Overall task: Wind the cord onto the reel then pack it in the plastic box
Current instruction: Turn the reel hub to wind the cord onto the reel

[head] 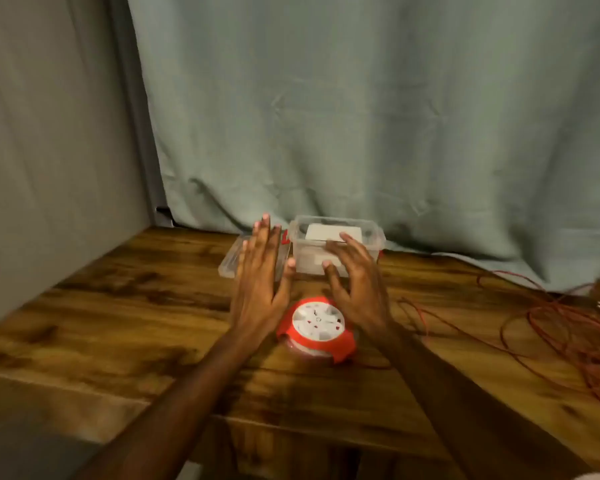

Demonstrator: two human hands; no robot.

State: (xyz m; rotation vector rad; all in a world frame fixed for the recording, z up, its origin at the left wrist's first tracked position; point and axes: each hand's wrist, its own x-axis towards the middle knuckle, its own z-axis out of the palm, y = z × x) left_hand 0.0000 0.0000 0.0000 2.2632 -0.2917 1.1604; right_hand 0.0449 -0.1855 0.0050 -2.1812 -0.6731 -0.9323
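A red and white cord reel (316, 329) lies flat on the wooden table (118, 306) in front of me. The thin red cord (548, 327) sprawls in loose loops over the table's right side. A clear plastic box (371, 233) stands open at the back, with a white object inside. Its clear lid (231, 261) lies to the left of it. My left hand (262, 275) hovers above the table beyond the reel's left side, fingers spread and empty. My right hand (355, 282) hovers to the right, fingers apart near the box's front wall, holding nothing.
A grey-green curtain (361, 116) hangs behind the table, and a grey wall (49, 150) closes the left side. The table's front edge runs across below my forearms.
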